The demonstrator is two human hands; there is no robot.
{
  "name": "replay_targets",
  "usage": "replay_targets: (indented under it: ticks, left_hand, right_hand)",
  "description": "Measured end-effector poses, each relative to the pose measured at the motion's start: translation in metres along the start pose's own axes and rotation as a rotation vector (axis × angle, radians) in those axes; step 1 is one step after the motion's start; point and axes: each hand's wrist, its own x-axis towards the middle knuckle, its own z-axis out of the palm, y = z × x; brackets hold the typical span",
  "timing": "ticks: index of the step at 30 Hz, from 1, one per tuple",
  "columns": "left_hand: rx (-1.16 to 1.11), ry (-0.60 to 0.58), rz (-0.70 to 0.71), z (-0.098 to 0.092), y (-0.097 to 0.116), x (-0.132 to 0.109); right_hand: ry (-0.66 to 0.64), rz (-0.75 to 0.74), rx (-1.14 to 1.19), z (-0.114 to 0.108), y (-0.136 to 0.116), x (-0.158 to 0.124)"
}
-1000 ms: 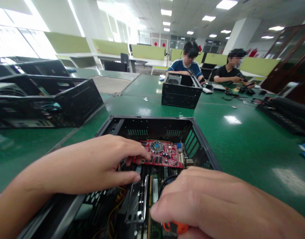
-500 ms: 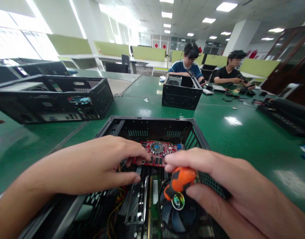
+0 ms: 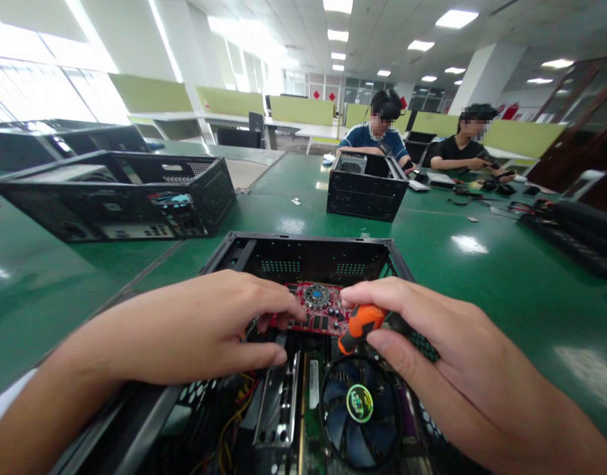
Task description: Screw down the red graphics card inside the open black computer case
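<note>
An open black computer case [image 3: 303,254] lies before me, with a red graphics card [image 3: 317,322] near its far wall. My left hand [image 3: 219,323] reaches over the case's left side. Its index fingertip rests at the card's left part, and the thumb is held apart from the fingers. Between the thumb and fingers of my right hand [image 3: 447,356] is an orange and black screwdriver [image 3: 365,323]. Its handle is beside the card's lower right corner; its tip is out of sight. Below it sits a black cooling fan [image 3: 360,432], beside a green memory module [image 3: 312,422].
Another open case [image 3: 135,204] lies on the green table [image 3: 501,316] at left, and a smaller-looking one [image 3: 365,194] stands farther back. Two people [image 3: 375,132] sit across the table. Cables and dark parts [image 3: 565,231] lie at right. Loose wires [image 3: 229,435] run inside my case.
My right hand has moved the screwdriver up and away from the fan, baring its hub. The left hand stays by the graphics card. The whole view has shifted slightly.
</note>
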Motion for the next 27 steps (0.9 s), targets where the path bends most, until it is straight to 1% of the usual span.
replay_targets:
  ticks: [5,12,14,16,19,21,24,27]
  left_hand:
    - [-0.025,0.002,0.009,0.000,0.000,-0.002]
    - [-0.037,-0.001,0.003,-0.002,0.003,-0.003]
    - [-0.044,0.005,0.003,-0.002,0.002,-0.002]
    - [-0.046,0.012,0.001,-0.001,0.001,-0.002]
    - [-0.036,0.017,-0.003,0.000,0.000,-0.003]
    - [-0.028,0.013,-0.005,0.000,-0.001,-0.003]
    - [-0.011,0.019,-0.008,0.000,-0.001,-0.002]
    - [0.003,0.027,-0.002,0.000,-0.002,-0.001]
  right_hand:
    - [-0.016,-0.015,0.024,0.000,-0.001,0.000]
    - [-0.008,-0.052,0.088,0.004,0.007,0.003]
    - [-0.023,-0.047,0.086,-0.001,0.006,0.002]
    - [-0.025,-0.007,0.030,-0.011,0.004,-0.002]
    - [0.045,0.084,-0.104,-0.028,0.004,-0.015]
    - [0.104,0.108,-0.174,-0.037,0.009,-0.025]
    - [0.137,0.130,-0.192,-0.042,0.017,-0.036]
    - [0.109,0.134,-0.163,-0.044,0.021,-0.037]
